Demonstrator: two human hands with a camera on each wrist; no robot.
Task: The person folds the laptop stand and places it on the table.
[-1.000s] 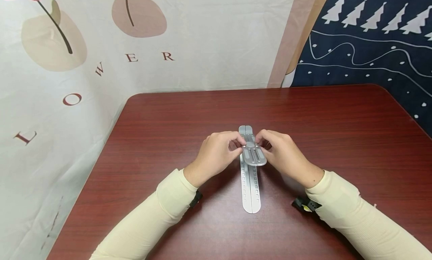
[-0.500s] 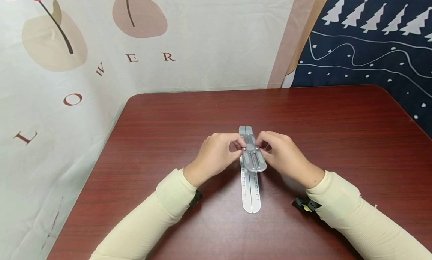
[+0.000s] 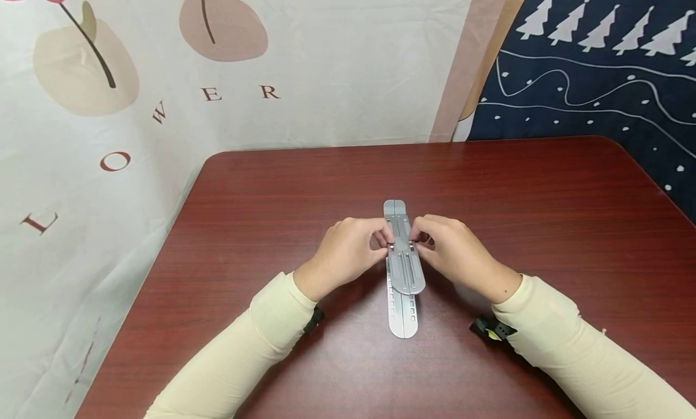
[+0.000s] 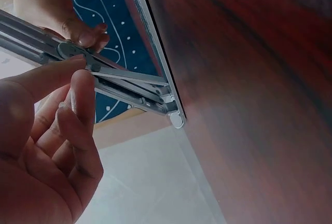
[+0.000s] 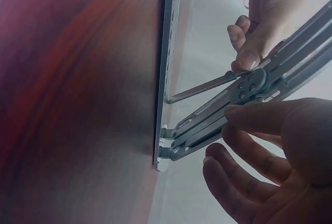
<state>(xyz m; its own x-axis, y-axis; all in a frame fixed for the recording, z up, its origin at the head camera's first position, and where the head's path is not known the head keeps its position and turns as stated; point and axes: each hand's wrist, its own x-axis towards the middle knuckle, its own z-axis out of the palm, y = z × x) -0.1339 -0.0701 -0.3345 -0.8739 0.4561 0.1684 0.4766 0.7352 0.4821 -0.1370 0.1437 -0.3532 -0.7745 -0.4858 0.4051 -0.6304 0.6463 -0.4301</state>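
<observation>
A grey metal folding laptop stand [image 3: 409, 279] stands lengthwise on the table, folded narrow. Its slotted base [image 3: 402, 323] lies flat, while the upper plate rises at a slant from the far end toward the person. My left hand [image 3: 348, 249] pinches the stand's left side by the middle with thumb and forefinger. Opposite it, my right hand [image 3: 461, 250] pinches the right side at about the same height. A thin support strut [image 4: 135, 75] runs from the plate down to the base in the left wrist view. Beside the fingertips is a round pivot disc [image 5: 251, 85] in the right wrist view.
The stand is on a reddish-brown wooden table [image 3: 272, 183]. Behind it hangs a pale printed cloth [image 3: 348, 57], with a dark blue cloth [image 3: 587, 93] patterned with trees at the right. Dark straps [image 3: 492, 329] sit at both wrists.
The plate's near end has come down and toward the person, covering more of the base. Both hands have moved slightly nearer with it, keeping their pinch.
</observation>
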